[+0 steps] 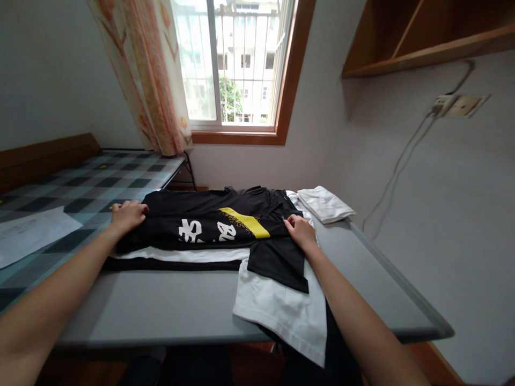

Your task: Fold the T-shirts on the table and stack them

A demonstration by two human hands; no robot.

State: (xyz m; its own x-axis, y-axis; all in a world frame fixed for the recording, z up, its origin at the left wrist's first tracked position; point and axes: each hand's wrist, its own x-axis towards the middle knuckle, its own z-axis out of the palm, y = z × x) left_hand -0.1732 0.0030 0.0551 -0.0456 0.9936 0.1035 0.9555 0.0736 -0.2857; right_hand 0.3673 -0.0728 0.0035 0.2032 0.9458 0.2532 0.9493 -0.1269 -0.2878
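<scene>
A black T-shirt [201,206] with a yellow stripe and white lettering lies sideways on the grey table, its near side partly folded over. My left hand [131,214] is closed on the shirt's left end, at the hem. At the other end, my right hand [301,230] pinches the cloth near the shoulder, above the short black sleeve [279,262]. Under it a white T-shirt [281,303] shows, its sleeve draping over the table's front edge. More black cloth [173,264] peeks out beneath the white layer.
A folded white cloth [325,203] sits at the back right of the grey table [173,305]. To the left stand a checked bed [116,171] and a paper sheet [34,233]. A wall with a plugged-in cable [396,166] borders the right, below a wooden shelf [426,51].
</scene>
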